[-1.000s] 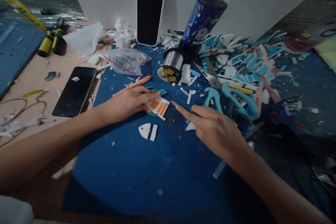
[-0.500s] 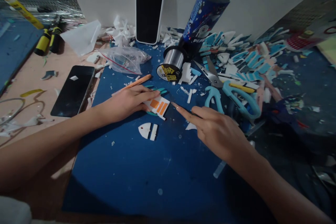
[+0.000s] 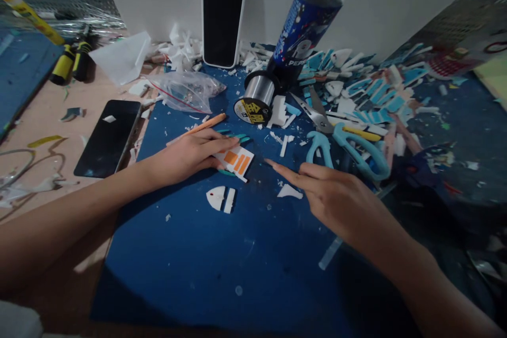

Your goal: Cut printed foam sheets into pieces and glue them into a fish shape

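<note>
My left hand (image 3: 202, 150) rests on the blue mat, fingers closed down over a white foam piece with orange stripes (image 3: 236, 162). Teal pointed pieces (image 3: 242, 138) stick out from beneath those fingers. To the right, my right hand (image 3: 325, 190) is closed around a thin knife (image 3: 266, 162), its forefinger stretched along it; only the dark tip shows, and the handle is hidden in the hand. The tip is slightly apart from the striped piece. Below lie a rounded white piece with a red dot (image 3: 215, 198) and a small white strip (image 3: 229, 200).
Blue-handled scissors (image 3: 322, 121) lie near my right hand. Behind stand a spool of line (image 3: 256, 99), a Pepsi bottle (image 3: 303, 31) and an upright phone (image 3: 224, 10). An orange pen (image 3: 206, 123), a plastic bag (image 3: 188, 91) and a black phone (image 3: 109, 137) lie leftward. Foam scraps (image 3: 372, 92) pile up.
My right hand has drawn back to the right, and the knife tip is farther from the striped piece. My left hand keeps its place on it. The view has shifted slightly.
</note>
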Tool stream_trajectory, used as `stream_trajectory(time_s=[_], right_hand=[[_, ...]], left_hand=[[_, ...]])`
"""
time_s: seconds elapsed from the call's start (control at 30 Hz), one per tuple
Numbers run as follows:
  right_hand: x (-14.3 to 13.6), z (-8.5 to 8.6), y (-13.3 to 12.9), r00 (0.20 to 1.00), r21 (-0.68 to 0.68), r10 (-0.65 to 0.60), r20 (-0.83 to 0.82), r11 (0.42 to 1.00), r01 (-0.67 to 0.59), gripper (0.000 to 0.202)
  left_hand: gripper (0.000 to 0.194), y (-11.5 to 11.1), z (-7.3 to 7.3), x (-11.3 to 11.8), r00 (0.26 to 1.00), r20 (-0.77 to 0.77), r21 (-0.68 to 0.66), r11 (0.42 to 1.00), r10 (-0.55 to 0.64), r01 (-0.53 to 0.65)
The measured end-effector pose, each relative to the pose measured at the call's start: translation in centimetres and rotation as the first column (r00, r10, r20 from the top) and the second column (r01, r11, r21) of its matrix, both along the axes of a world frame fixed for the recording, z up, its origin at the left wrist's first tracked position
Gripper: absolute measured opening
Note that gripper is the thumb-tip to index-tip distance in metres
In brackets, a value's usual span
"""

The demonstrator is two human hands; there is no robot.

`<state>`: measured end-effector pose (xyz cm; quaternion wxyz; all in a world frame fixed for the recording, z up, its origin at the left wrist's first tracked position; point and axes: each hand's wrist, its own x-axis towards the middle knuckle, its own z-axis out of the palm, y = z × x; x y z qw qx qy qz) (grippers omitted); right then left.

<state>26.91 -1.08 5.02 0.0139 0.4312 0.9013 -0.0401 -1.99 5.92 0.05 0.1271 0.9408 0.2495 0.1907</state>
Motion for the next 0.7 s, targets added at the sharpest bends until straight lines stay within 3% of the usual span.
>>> stream_trajectory(time_s=[0.2, 0.37, 0.7], right_hand=[[-0.6, -0.8, 0.3, 0.985, 0.108, 0.02, -0.173, 0.994, -0.001, 0.055], [-1.4, -1.7, 0.7, 0.984, 0.064, 0.034, -0.172, 0.998, -0.023, 0.055], [-1.5, -1.6, 0.8, 0.987, 0.064, 0.031, -0.156, 0.998, -0.021, 0.054]], left_hand=[[0.048, 0.1, 0.1, 0.0, 1.0, 0.0, -0.014, 1.0, -0.023, 0.023], [0.049, 0.0, -0.2, 0.0, 0.999, 0.04, -0.009, 1.0, -0.012, 0.012], [0.054, 0.1, -0.2, 0.1, 0.999, 0.047, -0.035, 0.999, -0.02, 0.022]])
